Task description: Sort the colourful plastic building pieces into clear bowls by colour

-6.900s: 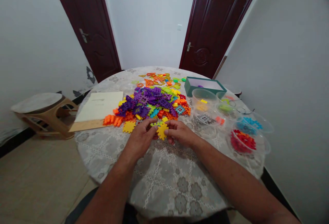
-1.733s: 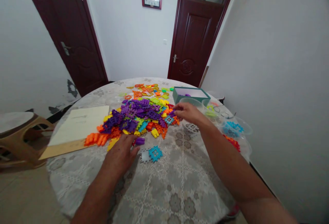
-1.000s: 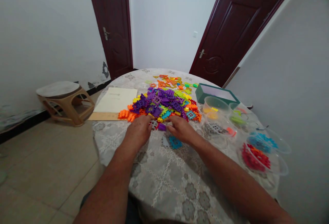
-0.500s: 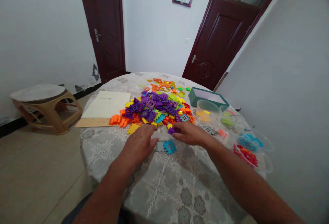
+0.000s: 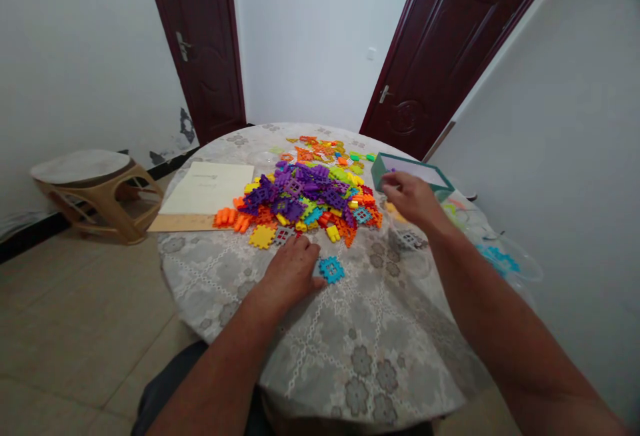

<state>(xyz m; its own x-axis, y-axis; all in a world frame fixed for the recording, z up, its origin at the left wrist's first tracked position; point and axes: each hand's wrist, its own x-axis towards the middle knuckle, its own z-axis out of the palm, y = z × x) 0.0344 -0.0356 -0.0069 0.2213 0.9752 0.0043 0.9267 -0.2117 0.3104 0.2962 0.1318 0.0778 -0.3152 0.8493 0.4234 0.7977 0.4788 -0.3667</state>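
My left hand (image 5: 293, 271) lies palm down on the lace tablecloth (image 5: 350, 329), fingers flat and apart, fingertips beside a blue square tile (image 5: 331, 268). My right hand (image 5: 411, 197) hovers at the near edge of the green box (image 5: 383, 168), fingers curled closed; what they hold is hidden. A heap of plastic interlocking tiles (image 5: 310, 197), mostly purple with orange, green and yellow, lies between and beyond both hands. A yellow tile (image 5: 263, 236) sits left of my left hand.
Clear bowls with sorted pieces (image 5: 500, 259) stand at the right edge, partly behind my right arm. A white booklet (image 5: 207, 186) on a wooden board lies at the left. Orange pieces (image 5: 230, 217) sit beside it. A low stool (image 5: 95, 183) stands on the floor.
My right hand pinched a purple piece near the blue tile and has moved up and right to the green box. My left hand slid a little closer to the blue tile.
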